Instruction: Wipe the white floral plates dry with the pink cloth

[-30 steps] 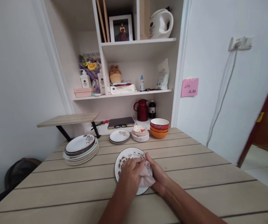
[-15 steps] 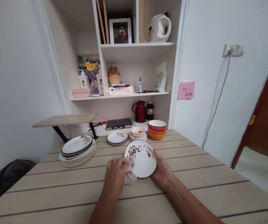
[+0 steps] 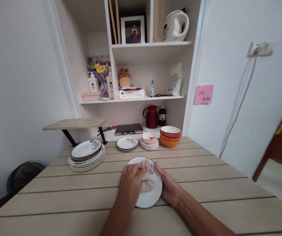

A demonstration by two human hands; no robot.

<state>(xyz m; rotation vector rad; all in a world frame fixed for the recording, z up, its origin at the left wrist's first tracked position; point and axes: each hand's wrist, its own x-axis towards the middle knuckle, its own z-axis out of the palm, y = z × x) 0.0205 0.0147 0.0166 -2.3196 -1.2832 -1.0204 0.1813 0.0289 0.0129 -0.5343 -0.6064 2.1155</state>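
Note:
My right hand (image 3: 168,186) grips the right edge of a white plate (image 3: 148,200) with a dark rim, thumb on top and fingers hidden beneath. The plate is tilted a little toward me above the wooden table. Bunched in my left hand (image 3: 132,178) is a pale pink cloth (image 3: 147,183), pressed onto the plate's upper face. Cloth and fingers cover most of the plate's floral print. Beyond the plate lies a short stack of similar small plates (image 3: 127,143).
A taller plate stack (image 3: 86,154) stands at left, near a small raised shelf (image 3: 74,124). Small dishes on saucers (image 3: 149,141) and stacked red and orange bowls (image 3: 170,136) sit at the back. Behind them are a red jug (image 3: 152,117) and a dark laptop (image 3: 129,128).
The plate has come closer to me and slightly left. My left hand and the cloth have moved from its left edge onto its middle. The view has shifted a little.

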